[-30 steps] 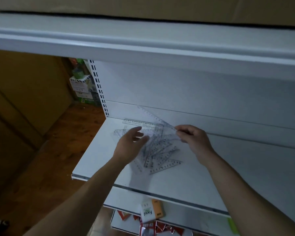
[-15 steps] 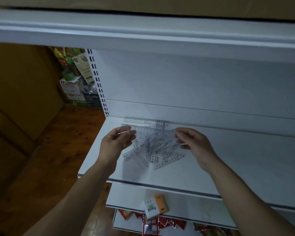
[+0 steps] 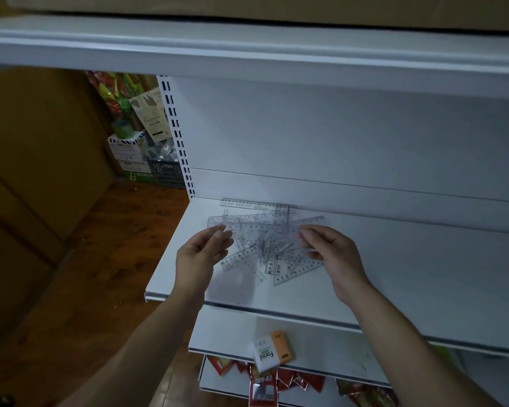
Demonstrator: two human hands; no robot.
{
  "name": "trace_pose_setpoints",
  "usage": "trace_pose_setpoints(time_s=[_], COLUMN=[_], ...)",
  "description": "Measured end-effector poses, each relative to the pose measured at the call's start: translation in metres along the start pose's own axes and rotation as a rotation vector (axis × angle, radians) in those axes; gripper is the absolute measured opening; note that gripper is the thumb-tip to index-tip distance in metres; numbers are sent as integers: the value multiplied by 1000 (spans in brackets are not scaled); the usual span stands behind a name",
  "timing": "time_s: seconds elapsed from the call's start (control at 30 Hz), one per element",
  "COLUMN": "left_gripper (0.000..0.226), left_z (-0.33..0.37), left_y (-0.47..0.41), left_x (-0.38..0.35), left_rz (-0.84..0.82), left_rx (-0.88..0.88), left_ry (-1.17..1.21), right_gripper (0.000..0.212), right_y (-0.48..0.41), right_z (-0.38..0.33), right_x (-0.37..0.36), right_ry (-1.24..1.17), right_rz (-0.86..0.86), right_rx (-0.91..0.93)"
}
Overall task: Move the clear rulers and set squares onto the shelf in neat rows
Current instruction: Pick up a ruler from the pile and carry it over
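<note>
A loose pile of clear rulers and set squares (image 3: 272,254) lies on the white shelf (image 3: 394,274), near its left end. One clear ruler (image 3: 247,203) lies flat along the back wall, apart from the pile. Both hands hold a long clear ruler (image 3: 262,227) level above the pile. My left hand (image 3: 202,254) pinches its left end between thumb and fingers. My right hand (image 3: 331,251) pinches its right end. The pile's edges overlap, so single pieces are hard to tell apart.
An upper shelf (image 3: 247,51) overhangs close above. On the lower shelf lies a white and orange pack (image 3: 272,352), with red packets (image 3: 276,380) below it. Boxes and a crate (image 3: 147,160) stand on the wooden floor to the left.
The ruler, first tilted up in my right hand alone, is now level and held at both ends. My left hand moved left off the pile to take its left end.
</note>
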State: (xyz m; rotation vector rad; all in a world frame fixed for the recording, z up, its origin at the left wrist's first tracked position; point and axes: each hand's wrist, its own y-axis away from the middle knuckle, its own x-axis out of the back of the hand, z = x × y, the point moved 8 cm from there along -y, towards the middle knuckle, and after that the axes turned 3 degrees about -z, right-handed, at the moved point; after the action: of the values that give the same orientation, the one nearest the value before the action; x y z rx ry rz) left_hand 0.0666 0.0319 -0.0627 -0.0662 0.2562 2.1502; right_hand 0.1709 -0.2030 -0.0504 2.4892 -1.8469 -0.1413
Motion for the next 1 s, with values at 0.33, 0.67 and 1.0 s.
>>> trace_pose_setpoints(time_s=[0.33, 0.67, 1.0], left_gripper=[23, 15, 15], left_z=[-8, -25, -53], left_y=[4, 40, 136], left_x=[-36, -165, -356], left_rz=[-220, -468, -625], left_rx=[83, 126, 106], left_ry=[83, 50, -4], right_gripper=[11, 11, 11], right_y=[21, 88, 173], right_z=[9, 2, -25], right_x=[40, 164, 359], right_ry=[-56, -101, -60], right_rz=[140, 435, 604], right_rx=[-69, -44, 11])
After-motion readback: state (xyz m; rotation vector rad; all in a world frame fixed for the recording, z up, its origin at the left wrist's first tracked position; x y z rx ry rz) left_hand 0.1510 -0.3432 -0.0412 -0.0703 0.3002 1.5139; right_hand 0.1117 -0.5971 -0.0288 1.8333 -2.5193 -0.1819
